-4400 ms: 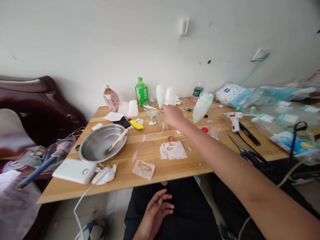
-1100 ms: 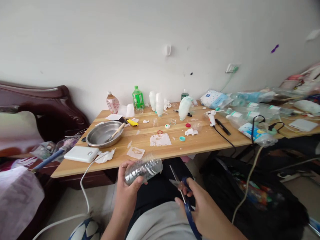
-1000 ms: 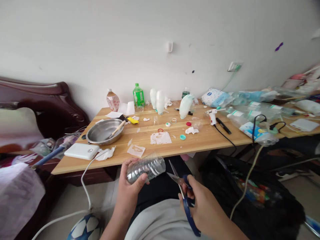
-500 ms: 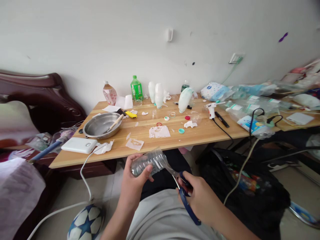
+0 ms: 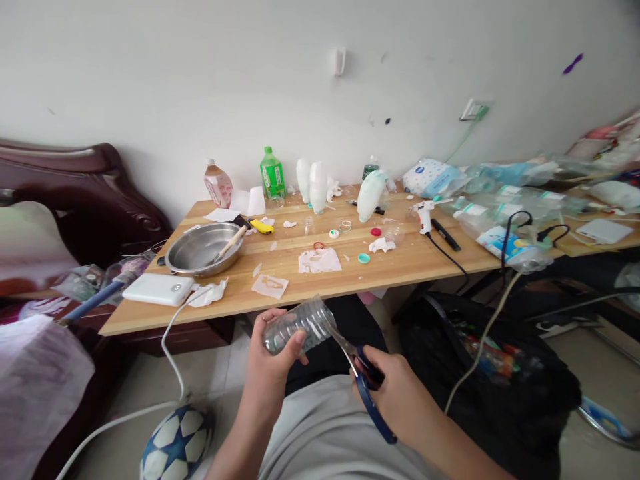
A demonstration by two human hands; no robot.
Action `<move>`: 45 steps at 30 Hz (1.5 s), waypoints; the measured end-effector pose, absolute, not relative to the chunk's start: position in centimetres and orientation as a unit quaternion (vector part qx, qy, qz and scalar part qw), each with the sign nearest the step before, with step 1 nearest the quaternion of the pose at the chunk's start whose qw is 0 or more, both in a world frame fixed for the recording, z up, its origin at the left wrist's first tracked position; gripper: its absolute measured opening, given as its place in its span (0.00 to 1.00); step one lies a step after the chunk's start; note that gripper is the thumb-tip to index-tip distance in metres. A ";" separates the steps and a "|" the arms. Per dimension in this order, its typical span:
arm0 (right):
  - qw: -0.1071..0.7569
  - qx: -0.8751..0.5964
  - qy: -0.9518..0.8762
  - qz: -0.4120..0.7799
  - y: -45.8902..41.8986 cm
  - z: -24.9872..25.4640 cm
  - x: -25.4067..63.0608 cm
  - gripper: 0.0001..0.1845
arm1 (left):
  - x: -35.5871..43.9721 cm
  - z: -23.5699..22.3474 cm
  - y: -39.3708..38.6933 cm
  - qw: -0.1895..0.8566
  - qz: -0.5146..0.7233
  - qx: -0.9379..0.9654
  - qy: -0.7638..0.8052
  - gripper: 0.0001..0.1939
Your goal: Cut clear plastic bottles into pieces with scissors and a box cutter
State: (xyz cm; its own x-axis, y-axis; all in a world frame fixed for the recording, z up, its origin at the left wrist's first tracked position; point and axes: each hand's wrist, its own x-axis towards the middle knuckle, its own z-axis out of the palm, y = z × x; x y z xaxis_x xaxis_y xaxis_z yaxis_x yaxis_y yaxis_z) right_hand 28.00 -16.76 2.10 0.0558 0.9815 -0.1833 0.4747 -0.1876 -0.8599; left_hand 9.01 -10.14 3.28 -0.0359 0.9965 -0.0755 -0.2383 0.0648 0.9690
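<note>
Wooden table (image 5: 410,270) with steel bowl (image 5: 203,250), bottles (image 5: 273,173), glue gun (image 5: 425,217).

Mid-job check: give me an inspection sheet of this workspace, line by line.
Surface: wooden table, crowded.
Job's things: clear plastic bottle in left hand; blue-handled scissors in right hand, blades at the bottle's open end.
Clutter: metal bowl, green bottle, glue gun, caps, paper scraps.
Grippers: both hands closed on their items.
Cables: white cable off the table edge; black cord.
Surroundings: white wall, football on the floor.
</note>
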 end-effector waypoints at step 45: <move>0.300 -0.612 -0.582 0.443 -17.9 0.9 27.9 0.09 | 7.5 1.5 -11.8 0.267 0.592 0.618 0.444 0.26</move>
State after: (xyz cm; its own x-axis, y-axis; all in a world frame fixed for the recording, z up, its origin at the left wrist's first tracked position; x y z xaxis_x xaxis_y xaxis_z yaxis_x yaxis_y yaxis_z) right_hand 27.86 -17.91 0.89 -0.0695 0.9789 -0.1922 0.4471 -0.1417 -0.8832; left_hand 7.55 -11.79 1.47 -0.0940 0.8645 0.4938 0.2325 -0.4632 0.8552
